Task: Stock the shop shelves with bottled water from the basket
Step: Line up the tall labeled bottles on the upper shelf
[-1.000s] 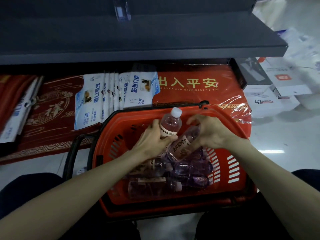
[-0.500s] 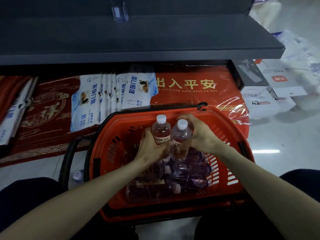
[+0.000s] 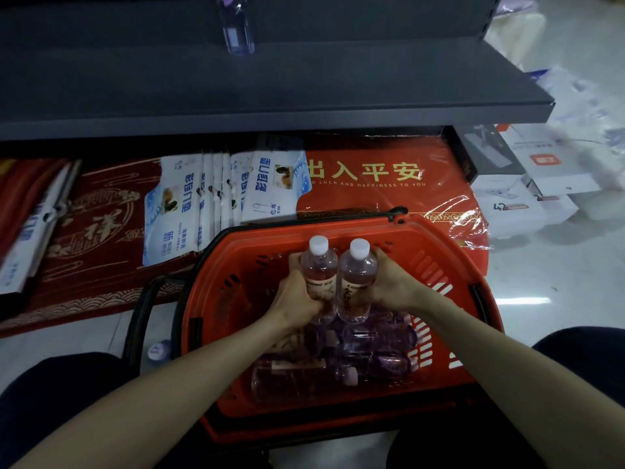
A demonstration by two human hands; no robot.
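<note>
A red plastic basket (image 3: 436,245) sits on the floor between my knees, with several clear water bottles (image 3: 372,336) lying in it. My left hand (image 3: 297,292) grips one upright white-capped bottle (image 3: 319,265). My right hand (image 3: 389,286) grips a second upright bottle (image 3: 356,282) pressed against the first, both held just above the basket. A dark grey shelf (image 3: 270,86) spans the top, and one bottle (image 3: 236,25) stands on it at the back.
Under the shelf lie red doormats (image 3: 382,177) in plastic wrap and packs with blue and white labels (image 3: 233,187). White boxes (image 3: 521,201) are stacked on the tiled floor at the right. A small bottle cap end (image 3: 157,352) shows beside the basket's black handle (image 3: 138,316).
My right hand has turned its tilted bottle upright and brought it beside the left hand's bottle. Both bottles are now side by side and slightly higher above the basket.
</note>
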